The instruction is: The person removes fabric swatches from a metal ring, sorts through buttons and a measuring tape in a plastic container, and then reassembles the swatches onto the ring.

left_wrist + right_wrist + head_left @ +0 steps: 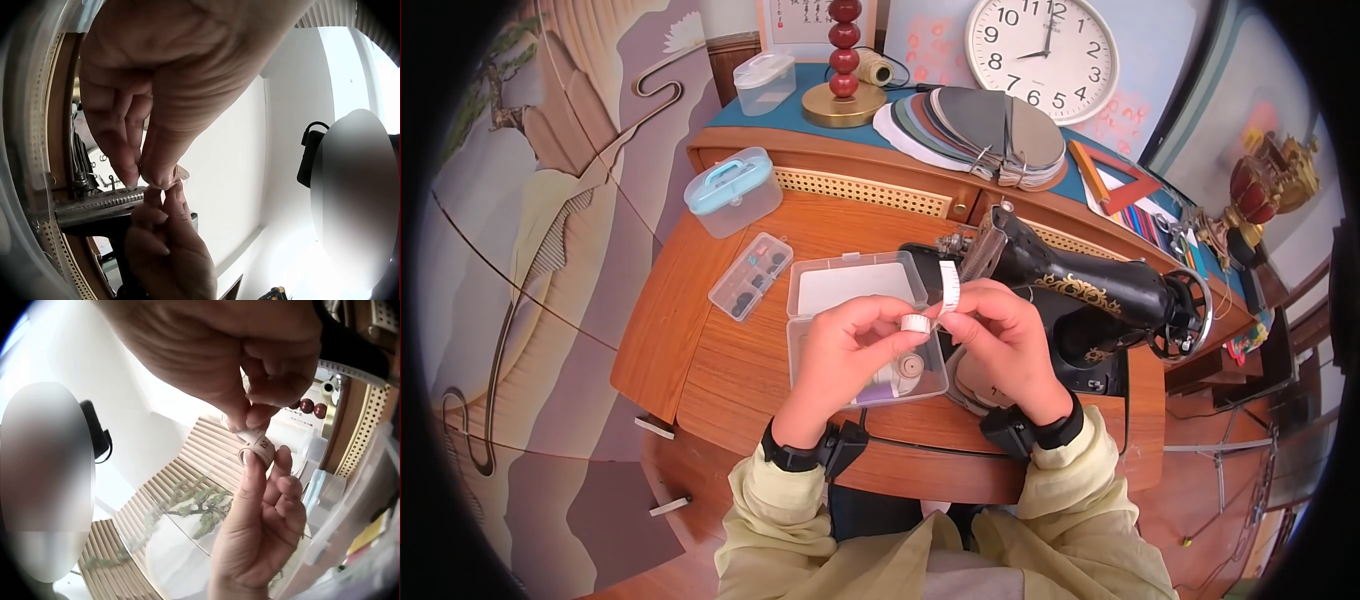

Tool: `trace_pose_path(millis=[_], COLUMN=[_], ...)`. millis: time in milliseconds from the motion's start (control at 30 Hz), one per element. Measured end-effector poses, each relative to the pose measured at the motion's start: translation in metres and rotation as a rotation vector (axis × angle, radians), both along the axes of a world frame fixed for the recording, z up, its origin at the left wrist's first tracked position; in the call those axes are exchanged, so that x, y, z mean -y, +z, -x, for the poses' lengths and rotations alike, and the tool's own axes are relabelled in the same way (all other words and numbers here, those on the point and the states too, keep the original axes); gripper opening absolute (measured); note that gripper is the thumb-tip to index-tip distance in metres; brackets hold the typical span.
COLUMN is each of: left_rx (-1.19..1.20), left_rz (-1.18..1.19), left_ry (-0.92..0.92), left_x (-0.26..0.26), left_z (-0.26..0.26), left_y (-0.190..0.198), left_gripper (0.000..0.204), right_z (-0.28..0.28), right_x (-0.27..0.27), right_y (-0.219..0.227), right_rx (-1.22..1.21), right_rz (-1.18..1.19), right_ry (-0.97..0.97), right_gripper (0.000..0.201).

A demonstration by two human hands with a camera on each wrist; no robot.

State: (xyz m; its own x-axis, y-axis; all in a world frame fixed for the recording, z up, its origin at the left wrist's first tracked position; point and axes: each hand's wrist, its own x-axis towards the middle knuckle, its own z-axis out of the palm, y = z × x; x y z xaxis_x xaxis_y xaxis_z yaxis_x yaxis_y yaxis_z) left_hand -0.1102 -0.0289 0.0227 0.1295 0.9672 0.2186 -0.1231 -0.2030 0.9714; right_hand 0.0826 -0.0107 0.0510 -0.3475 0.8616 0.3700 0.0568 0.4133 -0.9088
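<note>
Both hands meet over an open clear plastic box (940,375) and hold a white tape measure (916,323). Thumb and fingers of my left hand (840,350) pinch a small rolled coil of it. My right hand (1010,335) pinches the tape close beside, and a curved length stands up above its fingertips. In the right wrist view the coiled tape measure (257,449) shows printed marks, with the fingertips of both hands almost together on it. Inside the box, partly hidden by the left hand, lies a round whitish roll (910,367).
A black sewing machine (1090,285) stands right of the hands. Left of the box lie a compartment case (750,278) and a blue-lidded container (735,195). Fabric swatches (970,125), a clock (1042,50) and a red-beaded stand (845,100) are at the back.
</note>
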Motion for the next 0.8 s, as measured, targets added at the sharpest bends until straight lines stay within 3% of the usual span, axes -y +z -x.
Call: trace_pose_path(millis=[167,400,500,600,800], left_rx=[0.192,0.374,0.195,0.185,0.079], left_rz=[0.099,0.146,0.134,0.142,0.101], left_ry=[-0.069,-0.091,-0.111,-0.303,-0.409], left_x=[0.002,0.001,0.004,0.005,0.006], left_z=[0.007,0.016,0.013,0.011,0.006], left_y=[0.005,0.002,0.007,0.006,0.005], left_gripper=[0.022,0.022,0.02,0.02,0.021], right_z=[-0.005,-0.009,-0.011,-0.01,-0.002], right_x=[0.0,0.003,0.001,0.001,0.003], right_y=[0.005,0.013,0.012,0.007,0.001], right_rx=[-0.297,-0.263,-0.286,-0.298,-0.132], right_rz=[0.312,0.227,0.228,0.228,0.115], right_ry=[0.215,0.264,0.264,0.272,0.247], right_gripper=[0.009,0.01,0.01,0.009,0.01])
